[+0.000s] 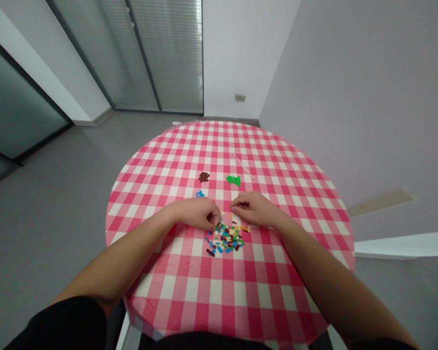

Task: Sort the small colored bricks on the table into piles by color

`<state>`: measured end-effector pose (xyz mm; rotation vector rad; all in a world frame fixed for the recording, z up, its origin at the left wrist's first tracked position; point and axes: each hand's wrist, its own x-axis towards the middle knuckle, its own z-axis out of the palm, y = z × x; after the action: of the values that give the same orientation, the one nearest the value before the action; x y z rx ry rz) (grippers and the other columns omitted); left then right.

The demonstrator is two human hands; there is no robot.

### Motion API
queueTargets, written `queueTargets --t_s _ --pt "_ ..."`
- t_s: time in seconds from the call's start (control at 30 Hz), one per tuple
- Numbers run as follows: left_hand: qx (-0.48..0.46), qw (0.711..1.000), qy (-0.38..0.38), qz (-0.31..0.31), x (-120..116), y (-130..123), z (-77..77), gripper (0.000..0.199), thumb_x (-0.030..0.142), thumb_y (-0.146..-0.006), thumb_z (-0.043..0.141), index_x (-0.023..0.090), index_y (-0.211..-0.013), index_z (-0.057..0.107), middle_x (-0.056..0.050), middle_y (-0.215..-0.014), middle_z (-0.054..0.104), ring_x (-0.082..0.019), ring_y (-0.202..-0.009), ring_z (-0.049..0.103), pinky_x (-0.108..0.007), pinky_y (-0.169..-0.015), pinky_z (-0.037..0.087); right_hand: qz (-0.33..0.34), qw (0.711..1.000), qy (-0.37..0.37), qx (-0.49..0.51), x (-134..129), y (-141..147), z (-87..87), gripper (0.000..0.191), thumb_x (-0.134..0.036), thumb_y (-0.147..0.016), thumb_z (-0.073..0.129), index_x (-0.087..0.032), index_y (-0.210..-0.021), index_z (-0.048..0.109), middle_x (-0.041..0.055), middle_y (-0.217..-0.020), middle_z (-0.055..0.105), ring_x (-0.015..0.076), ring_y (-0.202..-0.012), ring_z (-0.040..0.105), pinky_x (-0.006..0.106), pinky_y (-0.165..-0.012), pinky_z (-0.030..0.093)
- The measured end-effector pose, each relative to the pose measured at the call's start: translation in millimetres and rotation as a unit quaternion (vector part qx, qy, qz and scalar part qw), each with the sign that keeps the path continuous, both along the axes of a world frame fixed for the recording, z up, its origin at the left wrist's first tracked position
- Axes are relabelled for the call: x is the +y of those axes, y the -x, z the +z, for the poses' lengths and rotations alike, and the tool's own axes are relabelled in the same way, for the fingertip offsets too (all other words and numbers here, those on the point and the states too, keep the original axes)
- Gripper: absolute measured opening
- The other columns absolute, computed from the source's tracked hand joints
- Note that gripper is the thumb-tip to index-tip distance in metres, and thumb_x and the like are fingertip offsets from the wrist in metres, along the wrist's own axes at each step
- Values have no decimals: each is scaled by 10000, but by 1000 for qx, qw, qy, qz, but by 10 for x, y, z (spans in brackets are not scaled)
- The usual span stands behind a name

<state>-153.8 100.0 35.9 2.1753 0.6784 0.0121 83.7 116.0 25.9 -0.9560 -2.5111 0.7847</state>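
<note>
A mixed pile of small coloured building bricks (227, 239) lies on the checked tablecloth, in blue, green, brown, white and yellow. At its far left edge my left hand (200, 214) is closed, with curled fingers pointing down at the bricks; anything between the fingertips is too small to make out. Just beyond the pile on the right, my right hand (254, 208) rests with bent fingers, thumb and forefinger drawn together; whatever they pinch is hidden. Past the hands sit single-colour groups: brown bricks (204, 177), green bricks (233, 180) and a few blue bricks (200, 194), partly behind my left hand.
The round table (219, 287) has a red and white checked cover. A plain wall (379, 107) stands to the right, and glass partitions (175, 58) with blinds are behind. A wall socket (240, 97) sits low on the back wall.
</note>
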Motion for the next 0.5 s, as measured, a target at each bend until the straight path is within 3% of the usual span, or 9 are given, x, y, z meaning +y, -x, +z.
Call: queueTargets --t_s 0.17,0.37,0.5 --pt "-34 998 43 30 14 -2 56 116 114 -775 566 143 -789 678 -13 -759 679 -117 -673 587 -222 -642 416 -14 1000 -8 23 5 3 8 173 -205 -842 570 -204 -837 743 32 -776 737 148 -673 636 251 -613 441" --pt "-131 975 55 171 68 -8 24 180 266 -875 561 148 -908 692 -62 -899 721 -155 -806 633 -272 -750 466 -78 983 -105 129 -26 22 27 164 -244 -856 591 -192 -882 744 51 -731 713 137 -603 597 249 -553 418" --pt "-169 961 54 213 103 -18 -17 208 305 -879 572 137 -860 693 -55 -832 713 -145 -765 632 -263 -720 472 -56 978 -138 144 -85 68 51 141 -271 -867 620 -198 -877 740 33 -664 678 127 -575 573 239 -536 405"
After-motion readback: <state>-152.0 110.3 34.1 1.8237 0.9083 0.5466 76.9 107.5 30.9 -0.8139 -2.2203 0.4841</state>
